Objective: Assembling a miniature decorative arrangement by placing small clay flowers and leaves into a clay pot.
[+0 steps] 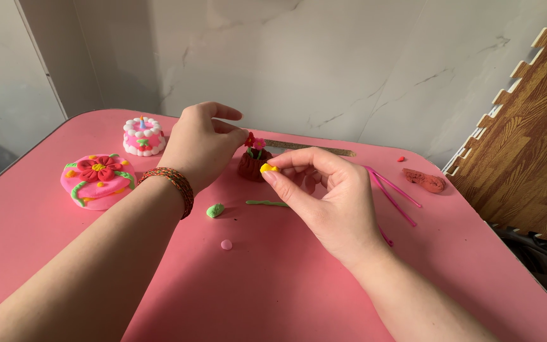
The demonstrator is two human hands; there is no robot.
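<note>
My right hand (pixel 330 196) pinches a small yellow clay bit (pixel 268 168) between thumb and forefinger, just in front of the dark red clay pot (pixel 252 164). My left hand (pixel 201 144), fingers curled loosely together, steadies that pot from its left side; whether they grip it I cannot tell. The pot already carries small red and pink flowers on green stems, so it looks partly dressed, the yellow bit not yet placed. Two pieces look finished: a pink flower-topped cake (pixel 98 180) and a white-trimmed small cake (pixel 143 135). Loose on the pink table (pixel 273 285): green lump (pixel 215 209), green rolled strand (pixel 266 202), pink dot (pixel 226 244), pink sticks (pixel 395 190), reddish-brown clay lump (pixel 424 180). Marbled white wall behind; wood-pattern foam mat at right.
</note>
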